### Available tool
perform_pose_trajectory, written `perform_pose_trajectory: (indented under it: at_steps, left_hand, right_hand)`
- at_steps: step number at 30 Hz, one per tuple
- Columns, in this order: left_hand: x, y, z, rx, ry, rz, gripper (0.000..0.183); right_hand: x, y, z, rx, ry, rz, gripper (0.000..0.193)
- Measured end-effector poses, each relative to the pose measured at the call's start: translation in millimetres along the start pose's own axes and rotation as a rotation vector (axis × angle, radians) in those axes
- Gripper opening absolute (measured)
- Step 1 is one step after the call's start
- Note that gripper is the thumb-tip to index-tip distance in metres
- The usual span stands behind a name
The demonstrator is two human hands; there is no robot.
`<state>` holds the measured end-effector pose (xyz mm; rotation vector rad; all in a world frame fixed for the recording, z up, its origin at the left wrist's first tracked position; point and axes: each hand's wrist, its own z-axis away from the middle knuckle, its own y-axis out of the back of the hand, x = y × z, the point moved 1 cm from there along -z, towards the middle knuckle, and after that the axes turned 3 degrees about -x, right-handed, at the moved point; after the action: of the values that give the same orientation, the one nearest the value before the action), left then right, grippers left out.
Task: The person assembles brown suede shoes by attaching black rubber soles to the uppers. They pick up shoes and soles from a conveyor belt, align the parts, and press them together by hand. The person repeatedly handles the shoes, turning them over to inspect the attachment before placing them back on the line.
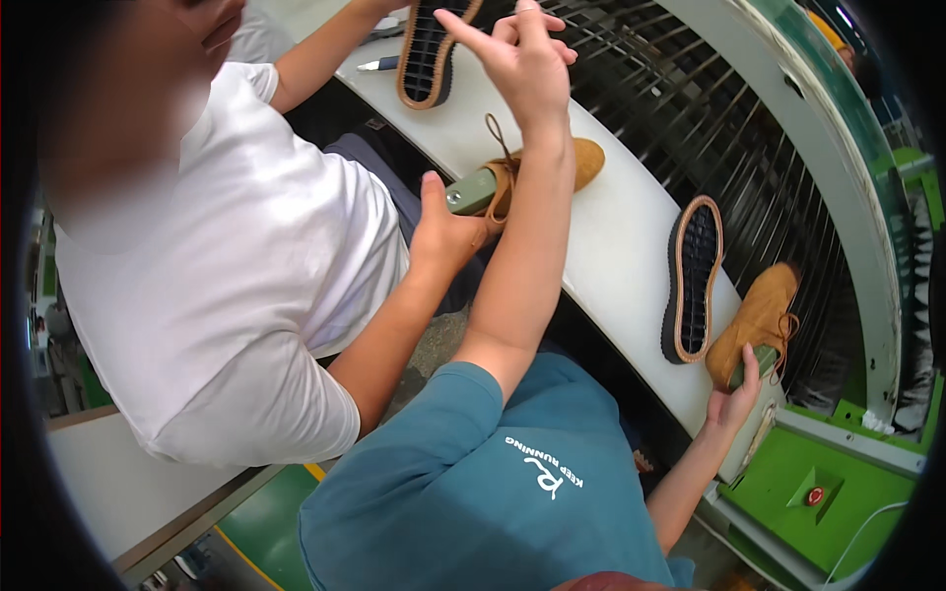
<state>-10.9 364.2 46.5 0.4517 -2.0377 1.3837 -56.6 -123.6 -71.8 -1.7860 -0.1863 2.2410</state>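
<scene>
My left hand (532,74) is raised at the top of the head view, its fingers apart and nothing seen in it. One fingertip overlaps the edge of a black shoe sole (426,59) with a tan rim; whether it touches, I cannot tell. On the right, my right hand (741,389) grips a tan suede shoe (754,320) by the green last (757,364) inside it. That shoe has brown laces. Beside it, a second black sole (696,281) lies on the white bench, ridged inside facing up.
A co-worker in a white shirt (246,236) sits at left, one hand (448,236) on another tan shoe (588,163), partly behind my forearm. The white bench (611,236) borders a metal rod rack (709,108). A green machine (838,483) with a red button stands at lower right.
</scene>
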Motion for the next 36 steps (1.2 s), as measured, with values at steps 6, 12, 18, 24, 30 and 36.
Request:
perform_pose_trajectory:
  at_steps: [6, 12, 18, 24, 30, 36]
  left_hand:
    - [-43, 9, -43, -0.038, 0.062, -0.144, 0.107]
    - [-53, 13, -49, 0.04, 0.182, -0.231, 0.102]
    - [-50, 7, -40, 0.0, 0.217, -0.195, 0.103]
    - [-50, 4, -36, -0.033, 0.208, -0.224, 0.101]
    - [-50, 2, -33, -0.012, 0.161, -0.308, 0.097]
    - [-54, -26, -67, 0.251, -0.42, -0.692, 0.061]
  right_hand:
    - [4, 10, -2, 0.022, -0.024, 0.005, 0.053]
    - [0, 2, 0, 0.06, -0.022, 0.016, 0.053]
    - [2, 5, -1, 0.048, -0.041, 0.055, 0.051]
    - [2, 5, -2, 0.039, -0.023, 0.096, 0.051]
    - [0, -4, 3, 0.058, -0.013, 0.13, 0.053]
    - [-9, 2, -10, 0.013, -0.075, 0.102, 0.053]
